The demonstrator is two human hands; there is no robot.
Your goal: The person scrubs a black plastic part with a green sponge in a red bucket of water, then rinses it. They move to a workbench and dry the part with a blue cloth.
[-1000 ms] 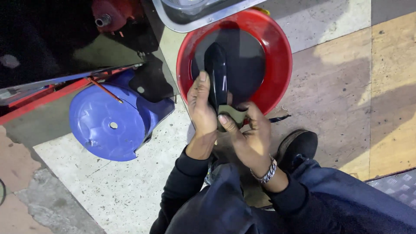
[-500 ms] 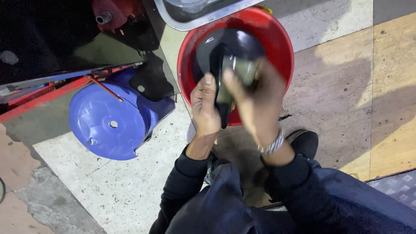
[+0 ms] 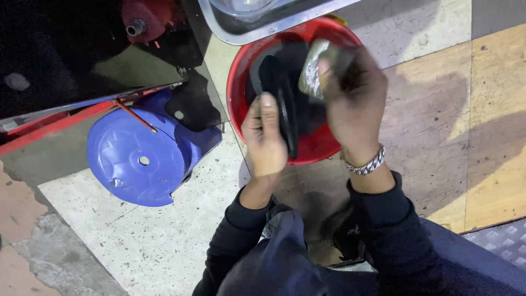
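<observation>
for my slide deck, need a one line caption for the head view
Left hand holds a black flat part over a red basin while the right hand grips a grey scrubbing pad.

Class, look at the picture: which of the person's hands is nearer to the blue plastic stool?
Left. The left hand grips a black part just right of the blue plastic stool; the right hand is farther right, over the red basin.

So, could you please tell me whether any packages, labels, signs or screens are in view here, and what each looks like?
None that can be made out: no package, label, sign or screen shows.
Nearest thing to a wrapper: a crumpled silvery-grey wad in the right hand, over the red basin.
Left hand holds a black flat part; no label shows on it.
</observation>
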